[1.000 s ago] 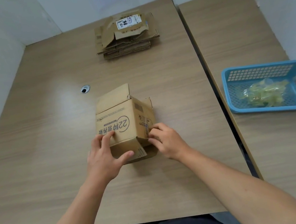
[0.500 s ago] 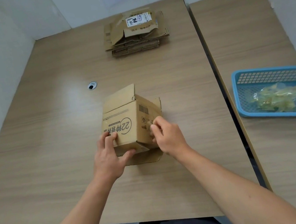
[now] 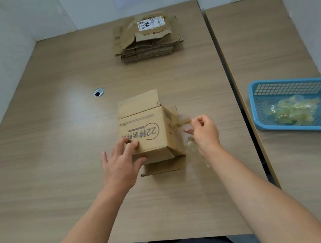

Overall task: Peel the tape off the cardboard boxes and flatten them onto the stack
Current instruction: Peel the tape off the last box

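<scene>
The cardboard box point(image 3: 146, 130) sits near the middle of the wooden table point(image 3: 62, 171), just in front of me, printed side up with the "22" mark facing me upside down. Its far flap point(image 3: 139, 103) stands open, and another flap point(image 3: 163, 166) lies flat on the table under its near edge. My left hand point(image 3: 120, 163) rests on the near left part of the box, fingers spread across the top face and thumb against the near side, pressing on it without gripping anything. My right hand point(image 3: 203, 131) is just to the right of the box, clear of its side, with thumb and forefinger pinched on a strip of clear tape point(image 3: 184, 121). The strip runs taut from my fingertips to the box's right side, where its other end is stuck. More crumpled clear tape point(image 3: 193, 147) hangs below my right hand, beside the box's lower right corner.

At the far end of the table, well apart from the box, lies the stack of flattened cardboard boxes point(image 3: 147, 41), the top piece bearing a white shipping label point(image 3: 151, 24). A small round metal grommet point(image 3: 98, 92) is set in the tabletop to the far left of the box. On the adjoining table point(image 3: 266, 41) to my right stands a blue plastic basket point(image 3: 292, 105) holding a heap of yellowish wadded tape point(image 3: 293, 111).
</scene>
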